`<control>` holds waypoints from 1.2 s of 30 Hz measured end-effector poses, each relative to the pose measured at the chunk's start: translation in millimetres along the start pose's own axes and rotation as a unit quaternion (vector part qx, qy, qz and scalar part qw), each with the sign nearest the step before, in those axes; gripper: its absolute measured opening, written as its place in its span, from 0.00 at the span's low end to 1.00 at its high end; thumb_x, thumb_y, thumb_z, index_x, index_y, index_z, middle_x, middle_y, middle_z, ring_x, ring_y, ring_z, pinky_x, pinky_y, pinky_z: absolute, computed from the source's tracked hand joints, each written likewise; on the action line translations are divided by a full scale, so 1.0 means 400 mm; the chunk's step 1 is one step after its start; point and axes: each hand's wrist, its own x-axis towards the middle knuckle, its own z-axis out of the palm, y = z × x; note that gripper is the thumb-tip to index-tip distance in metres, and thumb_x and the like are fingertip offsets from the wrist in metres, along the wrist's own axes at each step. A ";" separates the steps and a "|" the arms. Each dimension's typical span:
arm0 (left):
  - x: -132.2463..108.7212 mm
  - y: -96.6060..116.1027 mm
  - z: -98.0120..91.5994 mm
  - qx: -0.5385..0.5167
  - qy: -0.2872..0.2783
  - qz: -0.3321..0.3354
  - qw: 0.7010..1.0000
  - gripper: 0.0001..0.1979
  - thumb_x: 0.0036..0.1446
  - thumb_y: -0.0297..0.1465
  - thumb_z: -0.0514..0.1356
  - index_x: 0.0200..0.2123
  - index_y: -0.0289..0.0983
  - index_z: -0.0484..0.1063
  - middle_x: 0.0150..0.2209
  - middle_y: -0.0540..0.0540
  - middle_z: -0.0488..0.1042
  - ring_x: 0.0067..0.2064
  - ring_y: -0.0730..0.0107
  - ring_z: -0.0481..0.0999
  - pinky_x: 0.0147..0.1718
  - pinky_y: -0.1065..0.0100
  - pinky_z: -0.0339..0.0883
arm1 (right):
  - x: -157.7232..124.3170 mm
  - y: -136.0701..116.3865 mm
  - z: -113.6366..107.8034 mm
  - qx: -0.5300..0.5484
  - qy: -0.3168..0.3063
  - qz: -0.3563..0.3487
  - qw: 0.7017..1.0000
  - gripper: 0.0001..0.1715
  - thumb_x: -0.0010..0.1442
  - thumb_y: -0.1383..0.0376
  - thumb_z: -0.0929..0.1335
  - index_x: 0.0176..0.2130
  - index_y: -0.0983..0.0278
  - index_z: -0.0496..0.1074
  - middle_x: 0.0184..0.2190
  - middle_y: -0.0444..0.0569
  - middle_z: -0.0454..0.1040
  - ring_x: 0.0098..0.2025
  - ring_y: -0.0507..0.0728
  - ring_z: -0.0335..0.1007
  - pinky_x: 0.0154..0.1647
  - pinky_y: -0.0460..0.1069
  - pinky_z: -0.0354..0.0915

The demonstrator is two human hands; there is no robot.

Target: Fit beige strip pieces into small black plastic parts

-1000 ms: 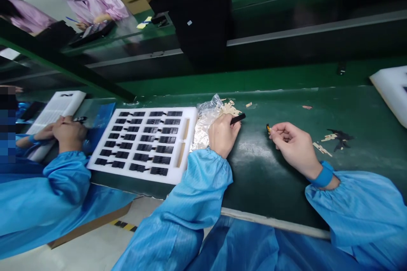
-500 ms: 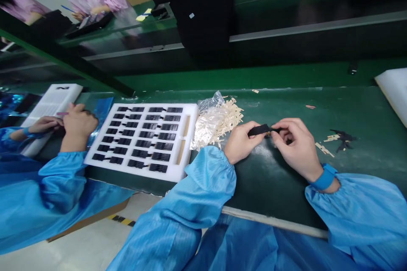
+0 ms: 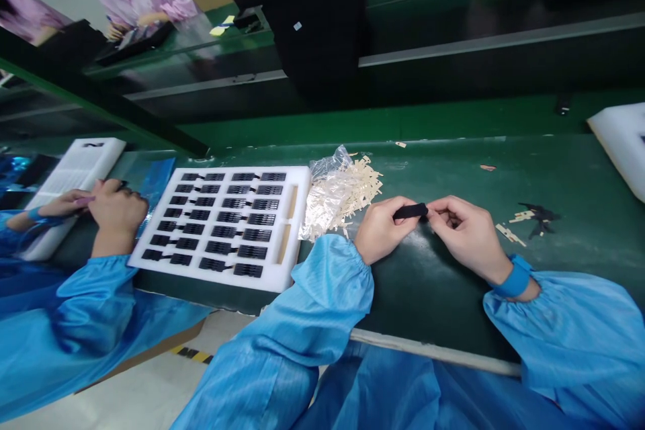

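My left hand (image 3: pixel 380 228) pinches a small black strip part (image 3: pixel 409 211) over the green belt (image 3: pixel 423 282). My right hand (image 3: pixel 466 232) meets it at the strip's right end, fingers pinched there. What it holds besides the strip's end is hidden. A white foam tray (image 3: pixel 297 215) with several rows of black parts lies to the left of my left hand. Between tray and hands sits a clear plastic bag (image 3: pixel 327 191) with a heap of small beige strips (image 3: pixel 360 185).
A co-worker's hands (image 3: pixel 113 205) in blue sleeves work at the left by another white foam tray (image 3: pixel 75 175). Scraps (image 3: pixel 529 218) lie right of my right hand. A white foam block (image 3: pixel 622 141) sits at the far right. A dark machine housing (image 3: pixel 317 20) stands behind the belt.
My hands were apart a second ago, the left holding the black strip and the right a small orange-tipped piece. They came together and now both pinch the strip.
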 end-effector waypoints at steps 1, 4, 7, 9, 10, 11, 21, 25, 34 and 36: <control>0.000 0.001 0.001 -0.008 -0.005 -0.005 1.000 0.07 0.59 0.29 0.63 0.41 0.39 0.80 0.34 0.50 0.79 0.35 0.72 0.76 0.37 0.71 0.68 | 0.001 0.003 0.001 0.003 0.001 0.004 1.000 0.08 0.65 0.61 0.70 0.37 0.62 0.78 0.26 0.45 0.73 0.25 0.53 0.65 0.27 0.49 0.62; 0.008 0.006 -0.003 -0.052 0.011 -0.024 0.998 0.06 0.59 0.32 0.65 0.39 0.38 0.79 0.31 0.51 0.77 0.33 0.73 0.75 0.35 0.72 0.69 | 0.003 0.012 0.001 0.020 0.038 0.028 0.999 0.08 0.65 0.60 0.70 0.37 0.62 0.76 0.27 0.46 0.74 0.25 0.53 0.66 0.27 0.49 0.63; 0.027 0.007 -0.022 -0.134 0.134 -0.086 0.978 0.10 0.60 0.39 0.65 0.38 0.37 0.76 0.26 0.53 0.71 0.25 0.76 0.71 0.28 0.72 0.68 | 0.005 0.014 0.000 0.034 0.092 0.062 0.993 0.10 0.67 0.57 0.69 0.38 0.62 0.75 0.28 0.47 0.75 0.25 0.54 0.67 0.26 0.49 0.62; 0.041 0.006 -0.037 -0.180 0.231 -0.113 0.949 0.13 0.60 0.42 0.65 0.38 0.37 0.75 0.27 0.53 0.71 0.23 0.78 0.69 0.26 0.72 0.70 | 0.004 0.009 0.001 0.001 0.072 0.033 0.997 0.11 0.68 0.58 0.68 0.40 0.61 0.77 0.30 0.48 0.76 0.26 0.54 0.68 0.28 0.50 0.63; 0.046 0.005 -0.042 -0.193 0.264 -0.112 0.938 0.14 0.60 0.43 0.65 0.38 0.37 0.74 0.28 0.53 0.71 0.23 0.78 0.69 0.26 0.72 0.72 | 0.002 0.005 0.002 -0.026 0.044 0.003 0.999 0.11 0.68 0.59 0.68 0.41 0.61 0.79 0.32 0.48 0.77 0.27 0.54 0.68 0.29 0.50 0.63; 0.048 0.005 -0.045 -0.199 0.282 -0.104 0.933 0.15 0.59 0.43 0.65 0.38 0.37 0.73 0.29 0.52 0.72 0.24 0.78 0.69 0.27 0.72 0.73 | 0.000 0.002 0.004 -0.056 0.013 -0.029 0.998 0.11 0.69 0.61 0.67 0.42 0.61 0.80 0.33 0.48 0.78 0.28 0.54 0.69 0.31 0.51 0.63; 0.003 0.026 0.012 -0.259 0.053 -0.119 0.957 0.17 0.59 0.45 0.67 0.38 0.36 0.72 0.26 0.51 0.72 0.30 0.72 0.76 0.39 0.66 0.75 | 0.005 -0.001 0.004 -0.048 0.035 -0.011 0.998 0.09 0.66 0.59 0.71 0.36 0.61 0.78 0.29 0.47 0.75 0.27 0.54 0.68 0.31 0.50 0.64; 0.000 0.030 0.027 -0.327 -0.130 -0.167 0.921 0.20 0.55 0.46 0.70 0.37 0.35 0.73 0.27 0.47 0.76 0.31 0.70 0.77 0.39 0.66 0.73 | 0.024 0.007 -0.010 0.092 0.139 0.123 0.978 0.14 0.64 0.54 0.72 0.37 0.62 0.76 0.21 0.43 0.70 0.21 0.53 0.63 0.23 0.48 0.60; 0.030 -0.018 -0.039 -0.011 0.181 -0.067 0.981 0.06 0.62 0.34 0.63 0.38 0.38 0.76 0.31 0.51 0.76 0.32 0.73 0.74 0.34 0.71 0.67 | 0.017 0.001 -0.014 0.116 0.096 0.131 0.980 0.15 0.62 0.53 0.73 0.36 0.63 0.78 0.23 0.45 0.71 0.22 0.51 0.62 0.23 0.48 0.58; 0.021 -0.019 -0.039 0.042 0.150 -0.006 0.988 0.05 0.63 0.31 0.62 0.40 0.39 0.77 0.33 0.50 0.77 0.32 0.74 0.73 0.34 0.71 0.67 | 0.016 -0.008 -0.014 0.163 0.044 0.145 0.975 0.18 0.63 0.51 0.72 0.35 0.63 0.78 0.25 0.46 0.73 0.19 0.49 0.60 0.21 0.47 0.56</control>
